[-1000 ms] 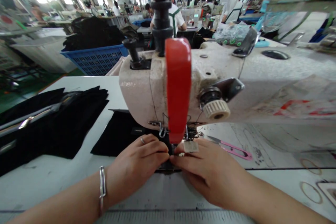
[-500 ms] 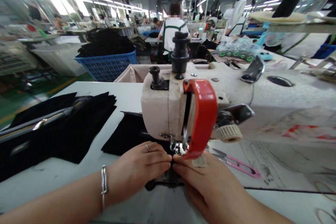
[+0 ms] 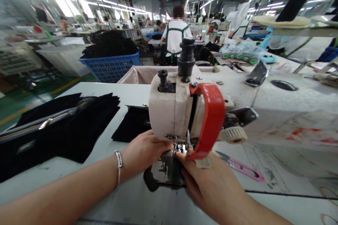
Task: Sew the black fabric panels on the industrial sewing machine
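A black fabric piece [image 3: 133, 124] with a small label lies under the sewing machine head [image 3: 165, 112]. My left hand [image 3: 144, 151] is closed on its near edge, fingers together, their tips partly hidden behind the head. Close to the presser foot [image 3: 181, 147], my right hand [image 3: 208, 179] has its fingers curled and pressed together at the fabric's edge; the red guard [image 3: 211, 119] covers part of it. A metal plate [image 3: 162, 170] shows between my hands, with a dark strip I cannot identify beside it.
Pink-handled thread snips [image 3: 244, 167] lie right of my right hand. Black fabric pieces with zippers [image 3: 66, 126] are stacked on the left of the white table [image 3: 100, 168]. Beyond stand a blue basket [image 3: 111, 65] of black fabric and a seated person [image 3: 176, 37].
The black fabric piece has slid away from me, along the machine. My left hand has gone forward with it, baring the metal plate. My right hand has barely moved; the view has shifted slightly.
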`<state>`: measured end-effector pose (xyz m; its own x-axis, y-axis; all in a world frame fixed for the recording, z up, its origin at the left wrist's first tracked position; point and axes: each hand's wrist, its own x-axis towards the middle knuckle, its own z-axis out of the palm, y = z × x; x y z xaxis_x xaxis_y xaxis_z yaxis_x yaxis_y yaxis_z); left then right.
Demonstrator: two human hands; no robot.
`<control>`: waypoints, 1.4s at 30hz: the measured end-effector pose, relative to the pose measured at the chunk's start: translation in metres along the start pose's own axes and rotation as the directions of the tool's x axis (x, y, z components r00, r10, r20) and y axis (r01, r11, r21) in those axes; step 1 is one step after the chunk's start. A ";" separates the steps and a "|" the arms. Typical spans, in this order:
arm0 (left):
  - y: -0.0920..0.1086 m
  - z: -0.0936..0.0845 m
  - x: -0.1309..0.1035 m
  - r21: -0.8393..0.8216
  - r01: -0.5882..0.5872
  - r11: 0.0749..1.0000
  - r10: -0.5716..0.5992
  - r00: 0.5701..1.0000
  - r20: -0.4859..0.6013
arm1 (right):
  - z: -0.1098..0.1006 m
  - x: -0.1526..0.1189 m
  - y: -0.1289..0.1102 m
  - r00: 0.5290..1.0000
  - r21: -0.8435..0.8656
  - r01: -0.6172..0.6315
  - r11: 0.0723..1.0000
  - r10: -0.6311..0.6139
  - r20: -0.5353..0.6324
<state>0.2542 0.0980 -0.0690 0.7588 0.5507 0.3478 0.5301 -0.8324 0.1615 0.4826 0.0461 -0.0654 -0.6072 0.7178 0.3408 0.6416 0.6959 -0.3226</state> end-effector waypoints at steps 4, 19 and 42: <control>0.000 0.001 0.003 0.031 0.029 0.999 -0.029 0.999 -0.018 | 0.001 -0.001 0.000 1.000 -0.011 0.007 1.000 -0.007 -0.005; 0.042 -0.044 0.012 0.003 0.140 0.990 -0.136 0.953 0.271 | -0.007 -0.006 0.005 0.999 0.068 0.038 0.997 -0.036 -0.017; 0.068 -0.022 -0.014 0.128 0.085 0.988 -0.112 0.969 0.219 | -0.013 -0.009 -0.004 0.968 0.029 0.163 0.986 -0.166 0.188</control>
<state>0.2712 0.0319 -0.0425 0.7590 0.6405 0.1171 0.6368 -0.7677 0.0714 0.4914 0.0366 -0.0556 -0.7822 0.5840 0.2170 0.5203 0.8039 -0.2881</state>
